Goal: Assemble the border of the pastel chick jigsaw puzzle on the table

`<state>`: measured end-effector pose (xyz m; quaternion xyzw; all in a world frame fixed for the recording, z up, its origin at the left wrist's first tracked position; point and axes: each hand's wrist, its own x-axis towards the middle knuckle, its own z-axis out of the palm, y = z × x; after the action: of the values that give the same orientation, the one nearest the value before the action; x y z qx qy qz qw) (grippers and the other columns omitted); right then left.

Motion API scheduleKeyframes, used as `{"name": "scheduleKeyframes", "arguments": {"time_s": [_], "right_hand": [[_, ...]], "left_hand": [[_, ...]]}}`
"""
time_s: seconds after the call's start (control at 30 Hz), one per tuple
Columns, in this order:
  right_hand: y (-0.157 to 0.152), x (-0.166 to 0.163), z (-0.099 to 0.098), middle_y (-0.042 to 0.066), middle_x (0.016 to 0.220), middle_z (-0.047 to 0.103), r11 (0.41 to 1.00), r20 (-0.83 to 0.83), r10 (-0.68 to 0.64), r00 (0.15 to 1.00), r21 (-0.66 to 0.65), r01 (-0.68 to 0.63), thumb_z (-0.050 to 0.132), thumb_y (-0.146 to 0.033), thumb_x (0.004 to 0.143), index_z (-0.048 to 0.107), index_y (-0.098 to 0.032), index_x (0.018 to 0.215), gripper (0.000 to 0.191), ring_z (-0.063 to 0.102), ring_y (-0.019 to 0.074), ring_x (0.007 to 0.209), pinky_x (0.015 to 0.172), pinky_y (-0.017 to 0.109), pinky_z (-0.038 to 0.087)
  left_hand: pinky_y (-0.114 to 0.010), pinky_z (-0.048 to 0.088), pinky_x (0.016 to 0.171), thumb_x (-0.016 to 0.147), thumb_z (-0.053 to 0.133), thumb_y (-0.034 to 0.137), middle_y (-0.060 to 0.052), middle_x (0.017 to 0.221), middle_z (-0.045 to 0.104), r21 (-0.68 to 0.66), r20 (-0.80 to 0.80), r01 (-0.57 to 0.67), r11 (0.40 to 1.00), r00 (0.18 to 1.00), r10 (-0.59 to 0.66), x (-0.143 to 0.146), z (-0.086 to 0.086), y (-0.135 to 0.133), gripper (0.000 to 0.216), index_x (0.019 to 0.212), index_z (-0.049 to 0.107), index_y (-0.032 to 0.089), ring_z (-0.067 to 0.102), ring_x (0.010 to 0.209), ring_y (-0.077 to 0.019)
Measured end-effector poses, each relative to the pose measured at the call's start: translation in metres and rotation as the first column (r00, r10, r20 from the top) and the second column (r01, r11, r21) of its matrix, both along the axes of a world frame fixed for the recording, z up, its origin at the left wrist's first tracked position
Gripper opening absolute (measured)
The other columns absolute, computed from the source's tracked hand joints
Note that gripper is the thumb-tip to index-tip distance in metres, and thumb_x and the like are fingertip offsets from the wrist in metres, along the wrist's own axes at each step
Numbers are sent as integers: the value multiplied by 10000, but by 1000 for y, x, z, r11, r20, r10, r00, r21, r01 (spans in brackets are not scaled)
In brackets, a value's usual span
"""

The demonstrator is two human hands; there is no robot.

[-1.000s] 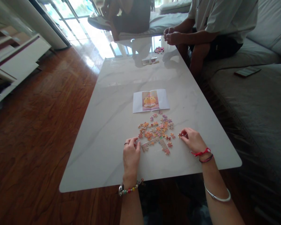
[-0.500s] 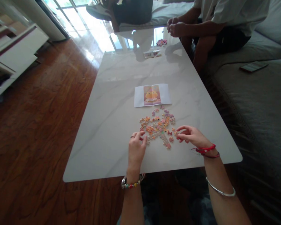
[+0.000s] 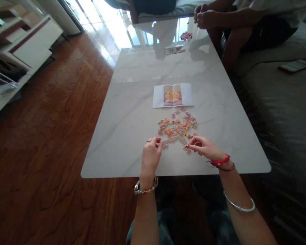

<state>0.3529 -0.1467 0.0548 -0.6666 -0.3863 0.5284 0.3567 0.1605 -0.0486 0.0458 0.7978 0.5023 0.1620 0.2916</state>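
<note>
Many small jigsaw pieces (image 3: 169,131), mostly orange, pink and pale, lie loosely heaped on the near part of the table. Thumb and fingers of my left hand (image 3: 151,154) are closed at the left end of a pale strip of joined jigsaw pieces (image 3: 171,139), which slants up to the right. My right hand (image 3: 206,148) pinches a small jigsaw piece (image 3: 187,145) over the lower right of the heap, close to a short joined column (image 3: 184,140). The fingertips partly cover that piece.
A creased sheet with a printed yellow character (image 3: 172,95) lies beyond the pieces on the white marbled table (image 3: 112,136). Farther off are a crumpled wrapper (image 3: 174,49) and another heap of pieces (image 3: 186,35). People sit around the far end; a phone (image 3: 297,65) rests on the sofa.
My right hand has moved left and inward, bringing a jigsaw piece to the joined column. My left hand stays at the strip's end. The whole view has shifted slightly.
</note>
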Motion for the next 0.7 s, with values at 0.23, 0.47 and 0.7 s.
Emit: {"name": "scheduleKeyframes", "arguments": {"time_s": [0.23, 0.47, 0.7], "right_hand": [[0, 11, -3, 40, 659, 645, 995, 72, -63, 995, -66, 68, 599, -362, 654, 578, -142, 723, 232, 535, 84, 477, 392, 181, 362], [2, 12, -3, 47, 668, 661, 994, 90, -44, 995, -97, 53, 623, -384, 631, 594, -146, 691, 247, 564, 98, 500, 411, 185, 386], [1, 15, -5, 32, 602, 644, 992, 85, -41, 996, -115, 50, 617, -335, 639, 567, -150, 667, 193, 579, 109, 503, 406, 183, 393]], "left_hand": [[-252, 455, 670, 768, 484, 231, -20, 819, 597, -101, 59, 145, 984, 989, -139, 1, 1, -4, 103, 812, 561, 179, 567, 651, -100], [-264, 447, 681, 781, 467, 230, -26, 820, 591, -60, 13, 144, 988, 990, -143, 3, -1, -1, 121, 842, 560, 184, 560, 665, -110], [-269, 441, 679, 798, 456, 295, -34, 827, 584, -11, -24, 75, 997, 997, -75, -4, -4, 3, 160, 847, 561, 184, 556, 652, -117]]}}
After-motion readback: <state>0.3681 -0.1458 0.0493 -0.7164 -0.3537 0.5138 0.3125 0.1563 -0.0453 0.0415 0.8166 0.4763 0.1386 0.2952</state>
